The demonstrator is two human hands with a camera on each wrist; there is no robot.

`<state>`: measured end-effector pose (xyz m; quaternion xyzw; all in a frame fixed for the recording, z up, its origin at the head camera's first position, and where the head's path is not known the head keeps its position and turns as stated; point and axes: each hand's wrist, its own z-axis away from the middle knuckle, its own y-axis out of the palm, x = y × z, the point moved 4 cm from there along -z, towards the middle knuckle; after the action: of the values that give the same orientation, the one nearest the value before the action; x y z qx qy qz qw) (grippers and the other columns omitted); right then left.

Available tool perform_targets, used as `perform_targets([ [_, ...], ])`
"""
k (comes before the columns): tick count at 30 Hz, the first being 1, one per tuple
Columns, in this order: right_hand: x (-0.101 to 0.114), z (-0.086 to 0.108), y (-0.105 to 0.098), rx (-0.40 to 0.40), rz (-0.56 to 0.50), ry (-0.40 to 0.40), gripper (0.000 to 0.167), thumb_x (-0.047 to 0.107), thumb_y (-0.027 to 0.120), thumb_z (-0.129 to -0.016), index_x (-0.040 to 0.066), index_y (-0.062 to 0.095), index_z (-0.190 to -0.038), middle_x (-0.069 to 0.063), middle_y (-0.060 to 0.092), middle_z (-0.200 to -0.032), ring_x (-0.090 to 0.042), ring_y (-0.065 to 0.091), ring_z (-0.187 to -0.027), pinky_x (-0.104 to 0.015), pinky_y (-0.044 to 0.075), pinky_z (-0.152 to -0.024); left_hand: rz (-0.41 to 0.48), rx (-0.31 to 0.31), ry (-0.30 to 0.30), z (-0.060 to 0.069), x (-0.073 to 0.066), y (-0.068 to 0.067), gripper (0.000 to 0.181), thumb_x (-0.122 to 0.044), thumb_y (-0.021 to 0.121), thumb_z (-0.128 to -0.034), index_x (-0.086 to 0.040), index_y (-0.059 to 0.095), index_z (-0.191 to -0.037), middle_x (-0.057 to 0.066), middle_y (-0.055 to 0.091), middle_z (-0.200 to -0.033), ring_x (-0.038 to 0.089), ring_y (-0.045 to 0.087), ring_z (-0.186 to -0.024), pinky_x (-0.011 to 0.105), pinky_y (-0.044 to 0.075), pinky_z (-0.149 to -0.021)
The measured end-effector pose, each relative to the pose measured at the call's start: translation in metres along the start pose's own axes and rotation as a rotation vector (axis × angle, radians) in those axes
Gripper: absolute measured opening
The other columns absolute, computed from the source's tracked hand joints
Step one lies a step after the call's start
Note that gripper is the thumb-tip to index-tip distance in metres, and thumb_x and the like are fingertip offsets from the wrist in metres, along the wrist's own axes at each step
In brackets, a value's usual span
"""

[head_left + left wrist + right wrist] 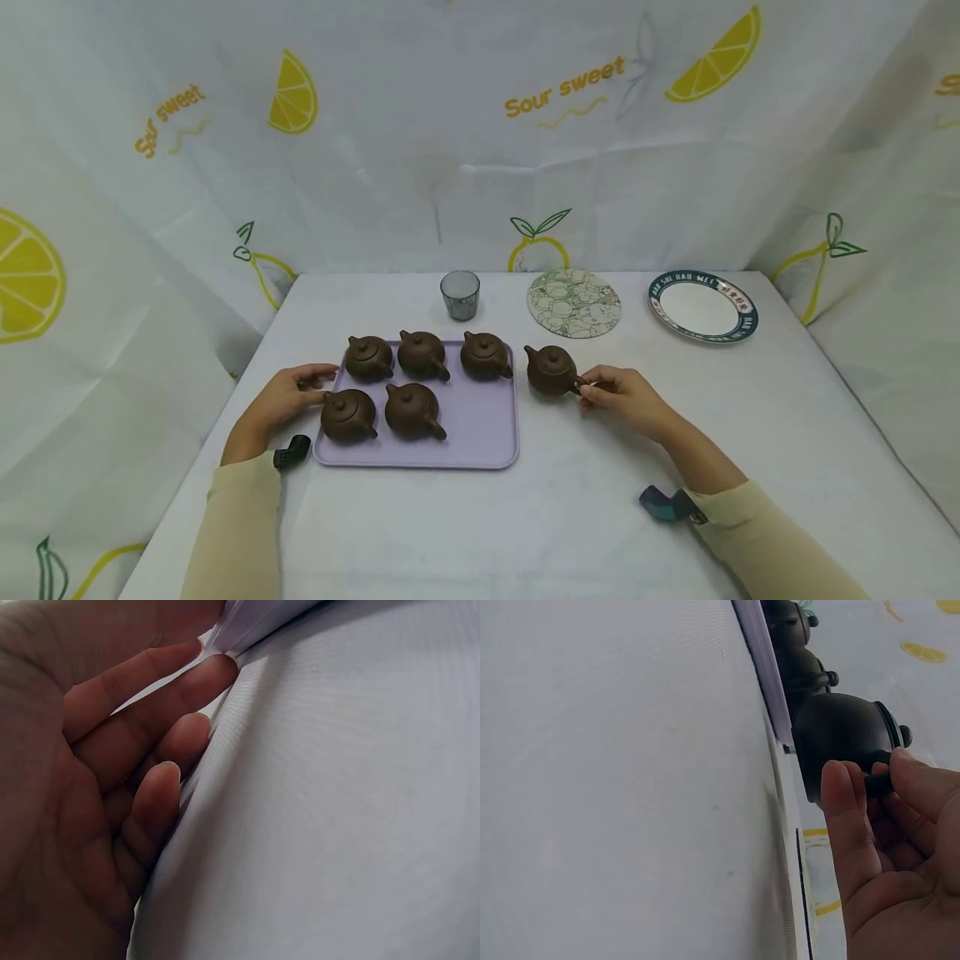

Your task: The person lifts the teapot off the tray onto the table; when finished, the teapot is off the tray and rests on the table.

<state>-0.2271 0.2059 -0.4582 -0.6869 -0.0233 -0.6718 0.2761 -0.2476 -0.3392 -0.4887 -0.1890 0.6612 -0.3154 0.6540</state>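
Note:
My right hand pinches the handle of a small brown teapot just right of the lilac tray. That teapot is upright with its spout pointing away to the left; I cannot tell whether its base touches the table. In the right wrist view the thumb and fingers meet at the handle of the dark pot. Several matching teapots stand on the tray, three in the back row, two in front. My left hand touches the tray's left edge, fingers relaxed, beside the front-left teapot.
Behind the tray stands a grey see-through glass. A round patterned mat lies to its right, then a white plate with a dark green rim. A printed cloth hangs along the back and sides.

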Motion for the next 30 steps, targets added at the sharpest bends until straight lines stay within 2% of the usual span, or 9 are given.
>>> perform_targets([
  [7,-0.007,0.000,-0.002,-0.007,0.016,0.042,0.026,0.015,0.062,-0.096,-0.007,0.063,-0.111,-0.017,0.068,-0.091,-0.027,0.066,-0.087,-0.029,0.052,-0.079,-0.011,0.004,0.025,0.005,0.003,0.002,0.049,-0.012,0.076,-0.0806,-0.005,0.064,-0.128,0.008,0.064,-0.100,0.019,0.055,-0.092,0.024,0.044,-0.076],
  [13,-0.011,-0.001,-0.004,-0.032,0.031,0.067,0.028,0.016,0.062,-0.096,-0.008,0.062,-0.112,-0.015,0.069,-0.091,-0.026,0.067,-0.086,-0.026,0.052,-0.078,-0.005,0.010,0.050,0.006,-0.001,0.001,0.050,-0.005,0.074,-0.0811,-0.003,0.062,-0.129,0.009,0.064,-0.101,0.018,0.055,-0.091,0.022,0.044,-0.074],
  [15,-0.013,-0.002,-0.004,-0.036,0.027,0.074,0.028,0.015,0.062,-0.096,-0.009,0.062,-0.112,-0.016,0.069,-0.091,-0.025,0.068,-0.086,-0.026,0.052,-0.078,-0.008,0.015,0.048,0.008,-0.006,0.001,0.050,-0.003,0.073,-0.0814,0.000,0.061,-0.129,0.011,0.064,-0.104,0.019,0.055,-0.092,0.022,0.043,-0.075],
  [21,-0.015,-0.004,-0.006,-0.031,0.037,0.074,0.028,0.015,0.062,-0.096,-0.009,0.062,-0.111,-0.015,0.069,-0.092,-0.025,0.068,-0.085,-0.028,0.053,-0.078,-0.025,0.029,0.055,0.018,-0.037,-0.003,0.049,0.002,0.069,-0.0809,0.006,0.059,-0.128,0.019,0.063,-0.107,0.024,0.054,-0.093,0.023,0.043,-0.075],
  [23,-0.015,-0.004,-0.008,-0.030,0.065,0.077,0.028,0.018,0.062,-0.096,-0.007,0.063,-0.111,-0.013,0.069,-0.090,-0.024,0.067,-0.085,-0.029,0.053,-0.076,-0.026,0.029,0.068,0.015,-0.033,-0.003,0.049,0.000,0.070,-0.0810,0.005,0.059,-0.129,0.017,0.064,-0.108,0.022,0.054,-0.092,0.023,0.043,-0.074],
  [28,-0.008,-0.006,-0.014,-0.053,0.175,0.070,0.029,0.026,0.065,-0.095,0.002,0.067,-0.110,-0.008,0.069,-0.087,-0.024,0.065,-0.082,-0.033,0.052,-0.071,-0.022,0.030,0.061,0.002,-0.004,-0.001,0.052,-0.006,0.073,-0.0813,-0.004,0.060,-0.131,0.010,0.063,-0.107,0.020,0.053,-0.093,0.024,0.043,-0.076],
  [30,-0.002,-0.006,-0.016,-0.076,0.206,0.056,0.029,0.028,0.066,-0.094,0.003,0.067,-0.109,-0.008,0.068,-0.086,-0.024,0.065,-0.081,-0.034,0.051,-0.070,-0.028,0.031,0.050,0.001,-0.004,-0.001,0.052,-0.005,0.073,-0.0814,-0.006,0.060,-0.132,0.009,0.063,-0.107,0.020,0.053,-0.094,0.023,0.042,-0.076],
])
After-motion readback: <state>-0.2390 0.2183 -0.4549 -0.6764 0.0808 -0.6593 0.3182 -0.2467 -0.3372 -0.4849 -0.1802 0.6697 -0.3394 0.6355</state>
